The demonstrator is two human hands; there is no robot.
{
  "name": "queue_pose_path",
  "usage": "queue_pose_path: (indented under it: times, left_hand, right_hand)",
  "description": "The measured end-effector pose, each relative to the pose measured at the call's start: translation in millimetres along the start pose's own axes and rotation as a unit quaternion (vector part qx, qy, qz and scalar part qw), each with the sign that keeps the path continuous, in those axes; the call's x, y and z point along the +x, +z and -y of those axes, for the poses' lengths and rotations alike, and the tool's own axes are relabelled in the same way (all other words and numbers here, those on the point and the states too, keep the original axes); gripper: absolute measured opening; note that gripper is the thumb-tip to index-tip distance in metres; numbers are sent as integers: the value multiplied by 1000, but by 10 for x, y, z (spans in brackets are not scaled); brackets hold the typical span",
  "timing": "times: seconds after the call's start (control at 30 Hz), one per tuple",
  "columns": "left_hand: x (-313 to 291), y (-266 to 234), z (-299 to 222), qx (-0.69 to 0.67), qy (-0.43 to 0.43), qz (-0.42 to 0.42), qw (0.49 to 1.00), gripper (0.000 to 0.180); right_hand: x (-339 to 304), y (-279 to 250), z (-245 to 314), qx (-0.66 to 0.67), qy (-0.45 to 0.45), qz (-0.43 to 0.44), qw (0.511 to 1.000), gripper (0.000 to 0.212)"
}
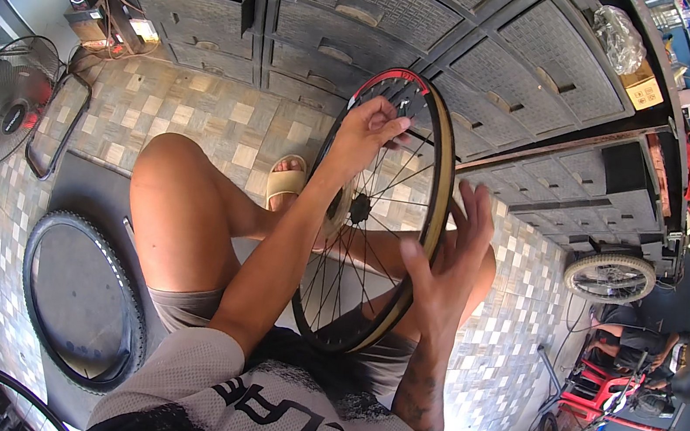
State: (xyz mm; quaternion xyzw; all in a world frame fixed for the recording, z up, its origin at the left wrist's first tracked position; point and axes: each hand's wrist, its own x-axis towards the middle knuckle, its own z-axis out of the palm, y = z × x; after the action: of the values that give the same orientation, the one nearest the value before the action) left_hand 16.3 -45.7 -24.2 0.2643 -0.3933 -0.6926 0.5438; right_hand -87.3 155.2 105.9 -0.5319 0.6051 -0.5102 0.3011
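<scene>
the wheel (361, 210) is standing between the legs (194, 225), its long axis running from twelve to six. the left hand (365, 136) is curling its fingers near the wheel's top at twelve, with the hub (359, 206) lying toward six, though whether it is grasping anything i cannot tell. the right hand (448, 270), released, is spreading its fingers at four, nearer the tan rim (440, 207).

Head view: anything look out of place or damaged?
One dark grey, woven-textured plastic drawer at upper left stands partly open: its front juts out under a dark gap. No damage shows on the black, spoked bicycle wheel with red rim markings.
</scene>
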Motion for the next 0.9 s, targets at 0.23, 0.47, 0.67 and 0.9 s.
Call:
queue_pose_path:
  times: [0.23, 0.47, 0.67, 0.9]
  left_hand:
    - [252, -79, -88, -28, 11, 38, 999, 17]
    - [235, -43, 20, -117, 3, 24, 993, 15]
    - [180, -8, 61, -135, 26, 0, 991, 14]
    - [211, 28, 41, -111, 74, -7, 991, 15]
  right_hand:
    - [334, 303, 78, -22, 1, 54, 998, 87]
    - [306, 333, 93, 22, 31, 27, 999, 89]
    - [346, 303, 106, 12, 24, 59, 998, 87]
    - [344, 301, 120, 3, 20, 59, 998, 88]
